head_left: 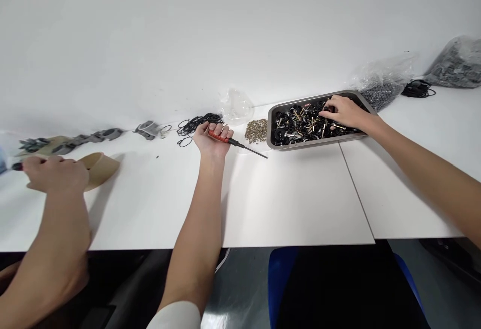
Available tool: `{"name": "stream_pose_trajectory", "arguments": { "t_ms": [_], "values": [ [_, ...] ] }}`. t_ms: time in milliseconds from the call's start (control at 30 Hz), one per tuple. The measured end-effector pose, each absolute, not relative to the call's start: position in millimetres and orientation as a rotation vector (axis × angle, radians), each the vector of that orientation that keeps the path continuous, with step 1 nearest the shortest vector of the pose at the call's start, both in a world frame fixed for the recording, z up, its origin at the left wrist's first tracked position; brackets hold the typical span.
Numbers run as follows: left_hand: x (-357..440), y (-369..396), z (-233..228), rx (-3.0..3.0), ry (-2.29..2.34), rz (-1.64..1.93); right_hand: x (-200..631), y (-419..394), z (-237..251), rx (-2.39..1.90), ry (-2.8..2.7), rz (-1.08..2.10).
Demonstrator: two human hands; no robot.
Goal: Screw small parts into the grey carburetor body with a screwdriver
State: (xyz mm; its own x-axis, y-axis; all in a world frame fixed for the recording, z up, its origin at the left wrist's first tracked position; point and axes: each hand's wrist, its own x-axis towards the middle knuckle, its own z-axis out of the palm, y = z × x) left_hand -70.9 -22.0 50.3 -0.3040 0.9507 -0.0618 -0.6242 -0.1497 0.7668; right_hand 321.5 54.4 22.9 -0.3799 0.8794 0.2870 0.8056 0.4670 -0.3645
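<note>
head view: left hand (213, 139) is closed around a red screwdriver (233, 142), resting on the white table (293, 198). right hand (343, 112) reaches into the metal tray (271, 129), fingers loosely bent over the small black parts (300, 123), grip unclear. picking a part seems in hand; next, a precise pinch is needed.

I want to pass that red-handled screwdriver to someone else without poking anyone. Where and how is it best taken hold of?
Probably by the bare metal shaft, from the tray side. The left hand is closed around the red handle of the screwdriver, so only the thin shaft lies free, flat on the white table, tip pointing right toward the metal tray. Pinching it from above near the tip covers the point.
</note>
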Motion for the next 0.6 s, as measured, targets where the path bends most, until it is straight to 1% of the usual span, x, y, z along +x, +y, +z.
{"name": "stream_pose_trajectory", "arguments": {
  "t_ms": [233,600],
  "values": [
    [-80.6,-21.9,47.6,0.348,0.719,1.892,324.0,58.1,20.9,-1.421,-2.289,0.221],
    [-104.4,-6.6,20.8,0.226,0.792,2.007,323.3,53.9,24.4,-1.457,-2.313,0.224]
  ]
}}
